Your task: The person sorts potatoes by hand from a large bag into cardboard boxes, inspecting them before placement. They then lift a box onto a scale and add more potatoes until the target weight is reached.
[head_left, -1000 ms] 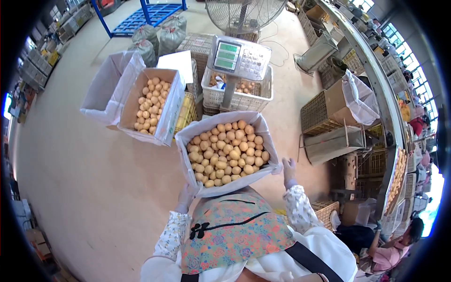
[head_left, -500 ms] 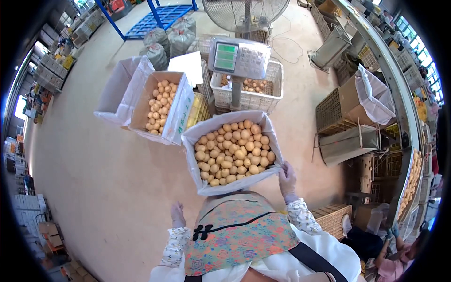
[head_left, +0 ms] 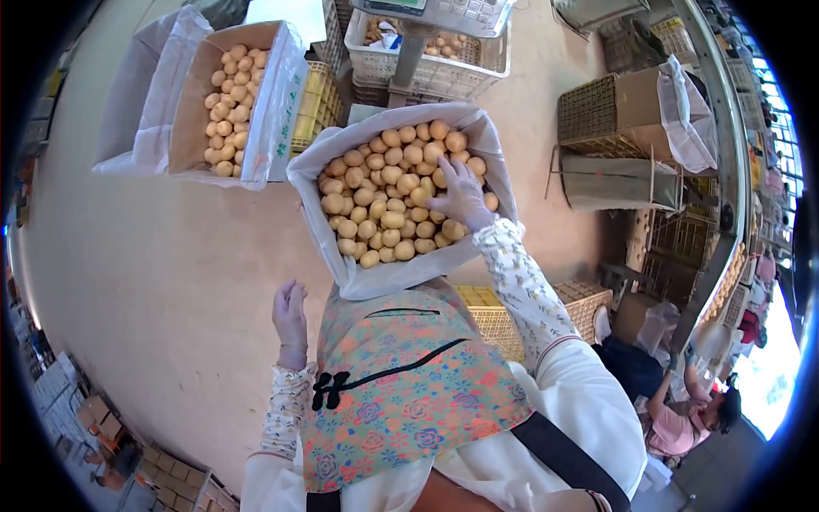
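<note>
A lined box [head_left: 320, 226] full of round, pale brown produce [head_left: 388, 198] stands in front of me. My right hand [head_left: 461, 193], in a thin glove, lies over the produce at the box's right side, its fingers spread on top of the pieces. Left of the box and lower, my left hand [head_left: 291, 317] hangs above the floor with fingers apart, holding nothing. A second lined box [head_left: 189, 115] with similar produce [head_left: 232, 107] is at the upper left, beside an apparently empty lined box [head_left: 141, 102].
A scale [head_left: 465, 13] stands before a white crate [head_left: 371, 60] behind the full box. Yellow crates [head_left: 317, 98] sit between boxes. On the right are wicker crates [head_left: 587, 107], a metal-edged conveyor [head_left: 725, 213] and another person [head_left: 678, 422] at the lower right.
My right hand has moved from the box's right rim onto the produce. My left hand has risen a little. The view has shifted, bringing the boxes higher and further left.
</note>
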Tool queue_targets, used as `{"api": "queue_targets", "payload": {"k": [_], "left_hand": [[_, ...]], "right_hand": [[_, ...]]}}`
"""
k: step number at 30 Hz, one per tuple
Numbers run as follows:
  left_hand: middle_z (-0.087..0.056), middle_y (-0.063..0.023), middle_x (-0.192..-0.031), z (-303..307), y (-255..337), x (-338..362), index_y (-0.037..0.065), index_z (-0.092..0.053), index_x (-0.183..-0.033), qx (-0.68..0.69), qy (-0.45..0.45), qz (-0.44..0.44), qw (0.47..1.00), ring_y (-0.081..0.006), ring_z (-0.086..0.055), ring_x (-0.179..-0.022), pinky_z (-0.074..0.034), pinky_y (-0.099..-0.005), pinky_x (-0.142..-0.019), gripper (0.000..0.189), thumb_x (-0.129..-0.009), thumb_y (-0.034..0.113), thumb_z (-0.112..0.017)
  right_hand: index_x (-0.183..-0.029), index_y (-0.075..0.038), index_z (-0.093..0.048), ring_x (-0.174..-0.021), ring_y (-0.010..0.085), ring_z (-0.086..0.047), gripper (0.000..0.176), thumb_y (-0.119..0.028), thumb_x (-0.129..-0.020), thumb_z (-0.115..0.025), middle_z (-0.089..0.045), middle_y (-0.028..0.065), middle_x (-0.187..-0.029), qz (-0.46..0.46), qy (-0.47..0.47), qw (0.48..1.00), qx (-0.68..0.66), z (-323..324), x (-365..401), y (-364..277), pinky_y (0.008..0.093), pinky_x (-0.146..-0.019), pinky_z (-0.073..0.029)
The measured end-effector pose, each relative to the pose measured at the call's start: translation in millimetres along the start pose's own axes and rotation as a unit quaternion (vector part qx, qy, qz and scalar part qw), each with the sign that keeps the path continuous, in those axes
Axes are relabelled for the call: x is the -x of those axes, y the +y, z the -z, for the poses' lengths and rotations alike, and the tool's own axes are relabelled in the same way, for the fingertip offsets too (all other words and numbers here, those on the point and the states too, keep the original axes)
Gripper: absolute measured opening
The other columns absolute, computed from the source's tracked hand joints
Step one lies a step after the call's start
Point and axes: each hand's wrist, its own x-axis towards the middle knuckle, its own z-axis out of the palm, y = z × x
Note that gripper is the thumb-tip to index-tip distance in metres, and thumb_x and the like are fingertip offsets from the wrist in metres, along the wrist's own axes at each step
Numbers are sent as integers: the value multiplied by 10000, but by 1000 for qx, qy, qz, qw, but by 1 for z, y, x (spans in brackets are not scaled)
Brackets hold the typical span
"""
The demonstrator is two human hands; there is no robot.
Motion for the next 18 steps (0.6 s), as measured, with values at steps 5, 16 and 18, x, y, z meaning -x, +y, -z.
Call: {"api": "queue_targets", "payload": {"k": [5,16,18], "left_hand": [[-636,-117,-1161,-57,95,-48,-46,-537,-1287,64,-181,71,979,-203,-625,-1062,-488,-330,-967,368,-998,180,-569],[-484,-178,-1378,-168,7,-138,102,-228,-1535,207,-276,516,784,-345,-532,-1179,-439,-502,-997,881,-883,560,-605],[-560,-158,-1256,-167,-19,-147,66,-359,-1455,281,-273,525,756,-311,-592,-1043,-509,-443,-881,704,-903,425,-609]], "right_hand": [[-1350,-118,-544,-1282,412,-412,733,-456,-734,-750,-442,216,-1363,-144,77,983,86,-54,-71,-27,497,-1055,-402],[-1145,-101,-630,-1029,369,-622,398,-329,-826,-703,-618,221,-1129,-73,-63,965,-245,-99,21,-107,419,-890,-520],[-1151,-92,-618,-1005,377,-620,402,-313,-824,-696,-620,224,-1100,-133,-149,939,-281,-46,0,-111,434,-889,-513]]}}
